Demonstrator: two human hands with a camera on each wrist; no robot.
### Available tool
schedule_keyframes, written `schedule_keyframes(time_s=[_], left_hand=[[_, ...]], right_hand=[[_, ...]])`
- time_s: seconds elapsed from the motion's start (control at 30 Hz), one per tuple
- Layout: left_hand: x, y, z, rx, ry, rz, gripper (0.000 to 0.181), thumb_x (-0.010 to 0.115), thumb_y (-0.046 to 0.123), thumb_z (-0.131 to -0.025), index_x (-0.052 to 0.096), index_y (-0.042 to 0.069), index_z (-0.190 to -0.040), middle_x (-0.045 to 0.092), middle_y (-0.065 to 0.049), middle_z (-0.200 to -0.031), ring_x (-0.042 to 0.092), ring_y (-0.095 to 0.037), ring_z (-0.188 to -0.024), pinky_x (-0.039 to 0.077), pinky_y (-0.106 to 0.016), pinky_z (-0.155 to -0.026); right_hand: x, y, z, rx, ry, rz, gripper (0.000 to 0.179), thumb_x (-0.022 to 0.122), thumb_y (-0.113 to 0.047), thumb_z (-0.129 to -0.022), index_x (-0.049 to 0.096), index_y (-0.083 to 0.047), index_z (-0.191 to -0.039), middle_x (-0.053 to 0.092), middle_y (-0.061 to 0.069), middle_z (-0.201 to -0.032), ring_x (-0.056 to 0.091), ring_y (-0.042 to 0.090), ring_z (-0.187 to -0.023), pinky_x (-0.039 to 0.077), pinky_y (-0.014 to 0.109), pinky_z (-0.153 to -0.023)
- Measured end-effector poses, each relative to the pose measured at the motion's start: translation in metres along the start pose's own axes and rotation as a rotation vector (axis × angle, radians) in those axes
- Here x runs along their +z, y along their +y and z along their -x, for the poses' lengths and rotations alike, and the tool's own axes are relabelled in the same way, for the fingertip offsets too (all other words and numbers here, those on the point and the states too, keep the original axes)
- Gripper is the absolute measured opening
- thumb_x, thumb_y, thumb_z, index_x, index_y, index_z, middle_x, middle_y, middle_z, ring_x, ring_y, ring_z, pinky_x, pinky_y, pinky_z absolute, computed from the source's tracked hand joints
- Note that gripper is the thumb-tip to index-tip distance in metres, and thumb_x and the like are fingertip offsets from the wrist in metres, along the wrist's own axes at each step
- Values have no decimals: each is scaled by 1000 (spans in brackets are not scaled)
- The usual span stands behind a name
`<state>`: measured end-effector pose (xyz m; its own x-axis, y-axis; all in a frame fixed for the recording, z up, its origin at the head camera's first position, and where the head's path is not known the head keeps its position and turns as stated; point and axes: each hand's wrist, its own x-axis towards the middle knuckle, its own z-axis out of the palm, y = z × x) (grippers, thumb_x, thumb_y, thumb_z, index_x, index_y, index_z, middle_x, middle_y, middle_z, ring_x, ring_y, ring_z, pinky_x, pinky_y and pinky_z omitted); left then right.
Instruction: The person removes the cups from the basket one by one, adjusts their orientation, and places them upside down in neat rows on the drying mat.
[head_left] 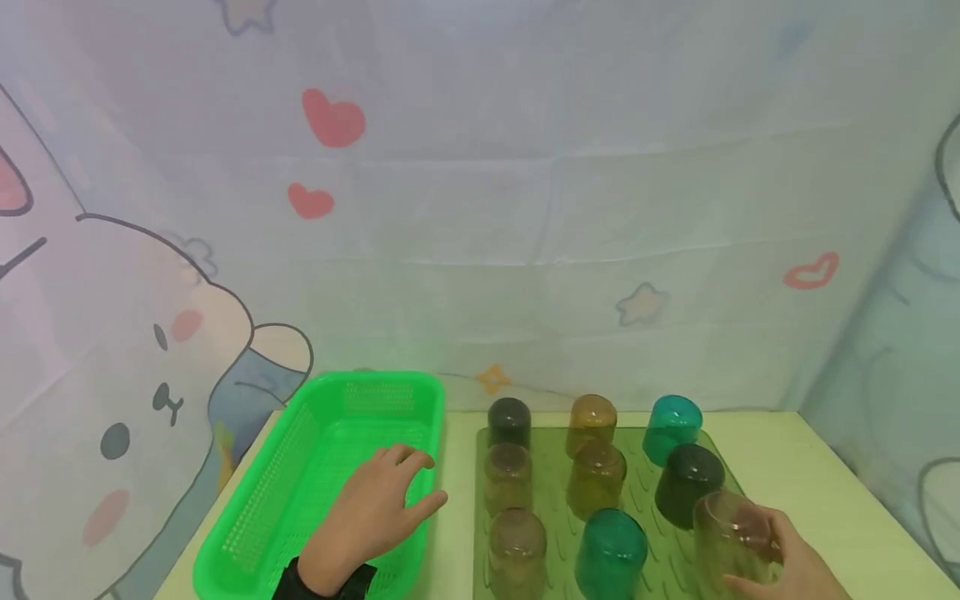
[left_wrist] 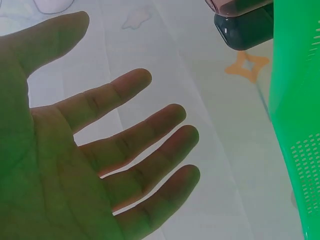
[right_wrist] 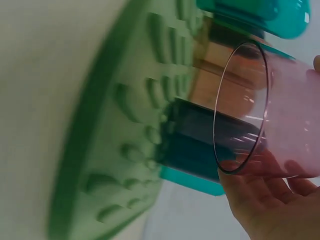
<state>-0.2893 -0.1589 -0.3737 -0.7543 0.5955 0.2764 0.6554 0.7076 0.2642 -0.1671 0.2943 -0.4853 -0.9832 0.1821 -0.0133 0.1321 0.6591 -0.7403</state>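
My right hand point(head_left: 797, 560) grips a clear pink cup point(head_left: 729, 533) at the near right of the green mat point(head_left: 553, 492). In the right wrist view the pink cup point(right_wrist: 295, 115) has its rim facing the mat, with a gap between them. Thumb and fingers lie on opposite sides of its wall. My left hand point(head_left: 378, 504) is over the green basket point(head_left: 433, 417), fingers spread and palm bare in the left wrist view. Closest to the pink cup is a dark grey cup point(head_left: 690, 485), upside down on the mat; a teal-green cup point(head_left: 611, 554) stands to its left.
Several more upturned cups stand in rows on the mat, among them a blue cup point(head_left: 673, 429), an amber cup point(head_left: 592, 423) and a black cup point(head_left: 509, 423). A printed cloth point(head_left: 525, 208) hangs behind the pale yellow table point(head_left: 817, 475).
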Motion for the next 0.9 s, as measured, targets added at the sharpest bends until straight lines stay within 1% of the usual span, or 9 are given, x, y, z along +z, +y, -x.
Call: schedule_keyframes(time_s=[0.1,0.2,0.3,0.43,0.6,0.7,0.8,0.83,0.9], left_hand=[[-1,1,3,1,-4,-2,37,57,42,-93,60,13,-117,55,-8,-120,51,-27,-110,44,-39,-88],[-3,1,3,1,-7,-1,36,58,41,-93,60,14,-117,55,-8,-119,52,-27,-108,45,-40,-86],[-6,1,3,-10,-18,6,35,59,41,-93,61,15,-116,55,-8,-119,52,-28,-108,45,-40,-85],[-8,1,6,-23,-41,11,36,58,43,-93,61,17,-116,54,-8,-120,51,-28,-109,45,-41,-86],[-8,1,8,-25,-68,28,39,55,45,-94,59,15,-120,53,-9,-123,49,-30,-113,42,-42,-91],[-8,1,7,-27,-88,50,42,54,45,-95,58,13,-122,51,-10,-126,48,-31,-117,39,-43,-96],[-9,2,7,-33,-110,66,42,54,44,-95,57,12,-122,51,-11,-126,47,-31,-119,38,-43,-98],[-9,2,7,-34,-118,67,42,54,44,-95,57,12,-122,51,-11,-126,47,-31,-119,38,-43,-97],[-10,1,7,-29,-133,74,43,54,44,-95,57,12,-122,51,-11,-126,47,-31,-118,39,-44,-97]], right_hand=[[4,10,-5,-14,-36,-6,77,76,-24,-81,28,11,-130,53,24,-120,56,34,-103,50,28,-76],[6,16,-12,3,-77,-17,79,76,-25,-80,26,13,-129,52,26,-119,55,37,-105,51,34,-79],[9,19,-17,53,-101,-31,84,77,-29,-79,25,13,-130,52,26,-119,54,39,-106,51,40,-80],[12,22,-19,96,-89,-2,90,79,-34,-76,24,13,-129,53,26,-115,55,40,-104,51,43,-78],[16,25,-24,135,-79,21,100,82,-39,-72,20,15,-130,51,33,-114,55,45,-103,51,49,-78],[17,27,-27,116,-82,32,100,81,-38,-73,18,16,-130,49,35,-115,53,47,-104,51,49,-78],[16,28,-28,94,-97,43,99,79,-37,-76,16,16,-130,47,35,-117,52,47,-105,51,48,-78],[14,29,-28,88,-103,39,99,78,-37,-77,15,16,-131,47,35,-117,53,46,-105,51,47,-77],[10,30,-28,109,-121,-4,100,76,-37,-79,11,15,-134,43,38,-120,52,46,-106,52,45,-77]])
